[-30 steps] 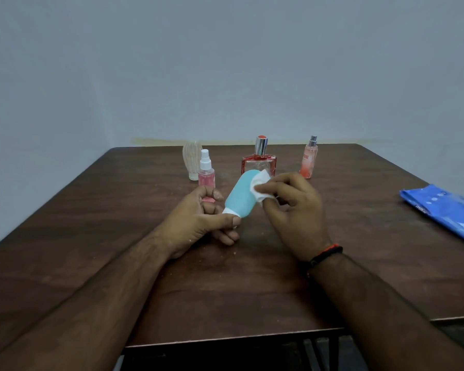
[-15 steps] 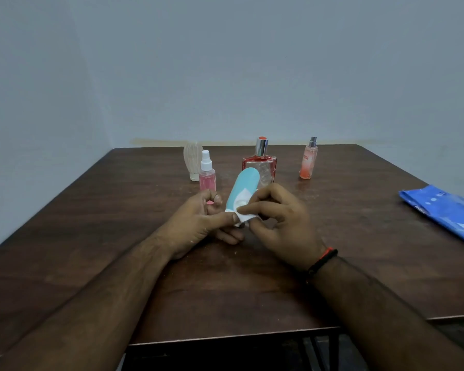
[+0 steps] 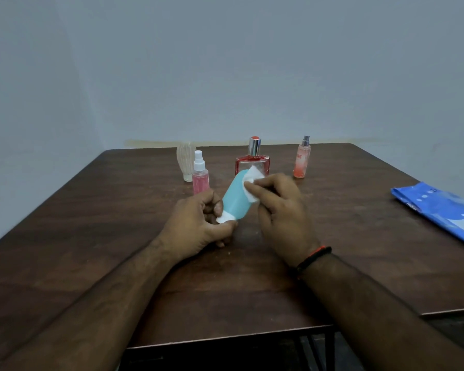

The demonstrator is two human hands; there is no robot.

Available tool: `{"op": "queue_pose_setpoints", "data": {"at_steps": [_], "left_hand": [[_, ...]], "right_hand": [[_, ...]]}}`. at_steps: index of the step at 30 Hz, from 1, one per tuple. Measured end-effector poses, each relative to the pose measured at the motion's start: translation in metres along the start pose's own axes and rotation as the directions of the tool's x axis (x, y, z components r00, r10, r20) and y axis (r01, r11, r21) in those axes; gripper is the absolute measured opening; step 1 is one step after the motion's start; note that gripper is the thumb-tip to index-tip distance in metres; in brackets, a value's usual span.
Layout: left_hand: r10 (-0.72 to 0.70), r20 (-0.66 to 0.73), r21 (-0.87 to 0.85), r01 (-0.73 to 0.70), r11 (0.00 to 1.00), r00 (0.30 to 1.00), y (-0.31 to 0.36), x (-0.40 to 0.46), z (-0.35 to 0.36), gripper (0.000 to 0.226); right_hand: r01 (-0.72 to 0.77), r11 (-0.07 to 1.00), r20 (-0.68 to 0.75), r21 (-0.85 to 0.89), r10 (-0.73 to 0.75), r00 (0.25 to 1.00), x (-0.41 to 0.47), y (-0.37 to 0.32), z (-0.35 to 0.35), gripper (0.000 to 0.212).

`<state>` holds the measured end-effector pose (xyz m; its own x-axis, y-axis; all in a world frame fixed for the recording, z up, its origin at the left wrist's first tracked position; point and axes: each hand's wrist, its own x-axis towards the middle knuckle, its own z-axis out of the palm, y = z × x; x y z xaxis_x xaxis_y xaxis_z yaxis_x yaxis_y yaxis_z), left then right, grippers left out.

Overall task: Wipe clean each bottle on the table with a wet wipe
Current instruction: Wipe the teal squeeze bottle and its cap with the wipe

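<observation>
Head view: pink spray bottle (image 3: 200,175) stands just behind left hand (image 3: 198,226).

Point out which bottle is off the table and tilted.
The teal bottle: the left hand grips its white cap end, the right hand presses a wipe on it. The four others stand upright on the table.

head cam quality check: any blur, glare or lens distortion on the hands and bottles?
Head view: dim, flat light, no glare; right hand and wet wipe slightly smeared; teal bottle and left hand fairly sharp; wide-angle bowing of table edges.
</observation>
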<state>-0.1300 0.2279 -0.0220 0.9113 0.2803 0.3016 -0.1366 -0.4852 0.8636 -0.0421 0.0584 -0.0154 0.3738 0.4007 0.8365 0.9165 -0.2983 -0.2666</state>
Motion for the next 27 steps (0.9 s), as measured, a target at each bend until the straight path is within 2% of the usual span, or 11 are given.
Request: {"op": "queue_pose_setpoints", "data": {"at_steps": [4,7,11,15,19,22,25,27], "left_hand": [[0.093,-0.125,0.208,-0.065,0.976,0.988,-0.003,0.001,-0.001,0.032],[0.121,-0.149,0.284,-0.074,0.956,0.981,-0.002,0.001,-0.003,0.031],[0.159,-0.129,0.322,-0.110,0.940,0.979,-0.001,0.001,-0.002,0.036],[0.250,-0.134,0.407,-0.177,0.896,0.959,-0.001,0.001,0.001,0.046],[0.254,-0.145,0.412,-0.175,0.894,0.956,-0.002,0.001,0.002,0.048],[0.248,-0.147,0.411,-0.169,0.896,0.958,-0.001,0.001,0.001,0.045],[0.259,-0.148,0.433,-0.173,0.885,0.954,0.001,0.000,0.002,0.044],[0.263,-0.135,0.455,-0.176,0.873,0.955,0.002,-0.001,0.002,0.042]], "right_hand": [[0.194,0.981,0.220,-0.001,-0.189,0.957,-0.004,-0.013,0.004,0.034],[0.250,0.968,0.297,-0.003,-0.238,0.925,-0.003,-0.015,0.006,0.034],[0.181,0.980,0.228,-0.087,-0.157,0.961,-0.001,-0.010,0.004,0.042],[-0.018,0.997,0.058,-0.077,0.023,0.998,0.002,0.002,0.006,0.037],[-0.198,0.980,-0.027,-0.001,0.198,0.980,0.002,0.016,0.005,0.040],[-0.178,0.984,-0.011,0.029,0.178,0.984,0.002,0.014,0.006,0.039],[-0.065,0.998,0.041,0.007,0.065,0.997,0.001,0.007,0.007,0.039],[0.030,0.999,0.129,-0.013,-0.028,0.991,-0.001,0.002,0.008,0.038]]}}
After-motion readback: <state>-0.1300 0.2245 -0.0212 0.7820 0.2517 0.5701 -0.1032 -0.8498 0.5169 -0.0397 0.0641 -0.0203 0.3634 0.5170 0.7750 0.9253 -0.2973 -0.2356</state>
